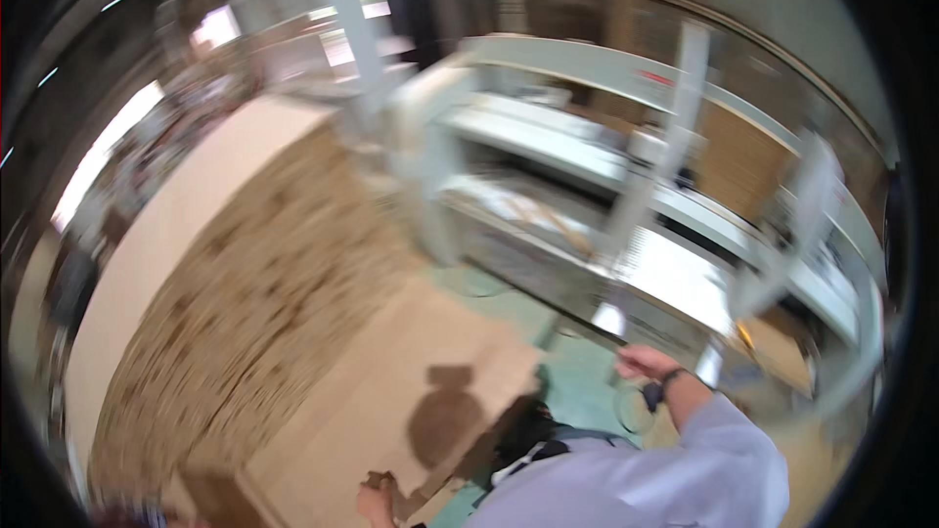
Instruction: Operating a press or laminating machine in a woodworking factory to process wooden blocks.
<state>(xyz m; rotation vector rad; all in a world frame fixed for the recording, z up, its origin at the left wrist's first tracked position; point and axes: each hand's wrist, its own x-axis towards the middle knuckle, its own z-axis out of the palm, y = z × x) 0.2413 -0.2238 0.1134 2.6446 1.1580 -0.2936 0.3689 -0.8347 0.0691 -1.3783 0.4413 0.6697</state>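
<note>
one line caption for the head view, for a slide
Right hand raised toward a pale machine frame; left hand on a flat cardboard sheet.

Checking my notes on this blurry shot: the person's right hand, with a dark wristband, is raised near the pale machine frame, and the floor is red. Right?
Not quite: the head view shows the floor is green. The right hand with its dark wristband is raised near the pale machine frame.

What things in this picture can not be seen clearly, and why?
- Right hand, head view: motion blur hides the fingers and whether they grip anything.
- Left hand: cut off by the lower edge, partly behind the flat board.
- Tall board stack and pale machine frame: smeared, details unreadable.
</note>
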